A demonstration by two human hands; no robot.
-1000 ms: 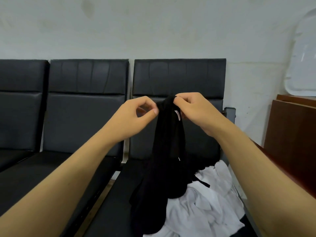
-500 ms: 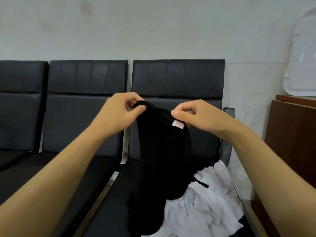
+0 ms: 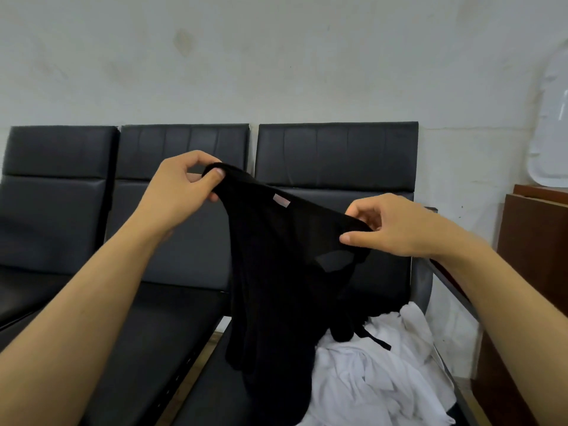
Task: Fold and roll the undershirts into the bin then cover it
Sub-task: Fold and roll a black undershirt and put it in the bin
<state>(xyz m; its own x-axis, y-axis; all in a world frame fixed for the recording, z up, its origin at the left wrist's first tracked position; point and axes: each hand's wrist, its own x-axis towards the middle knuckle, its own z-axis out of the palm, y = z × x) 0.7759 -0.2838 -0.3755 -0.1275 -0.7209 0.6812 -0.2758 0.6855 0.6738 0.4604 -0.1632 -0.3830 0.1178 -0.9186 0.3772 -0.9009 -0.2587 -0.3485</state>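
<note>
**Black undershirt spread open; folding not yet begun**

Head view: Since the earlier frames, the hands have been drawn apart and the bunched black undershirt [image 3: 276,272] has been stretched out between them. Its top edge is pinched by the left hand [image 3: 181,192] at one end and by the right hand [image 3: 396,226] at the other, thumb and fingers closed on the cloth. It is held in the air above the rightmost black seat [image 3: 215,395], its lower part hanging beside a heap of white undershirts [image 3: 384,379] on that seat.

By this view, nothing is folded or rolled yet. No bin is seen; a pale lid-like object [image 3: 550,133] leans at the right wall.

Counted: one black undershirt held, one white heap (number cannot be told), three seats, two hands.
</note>
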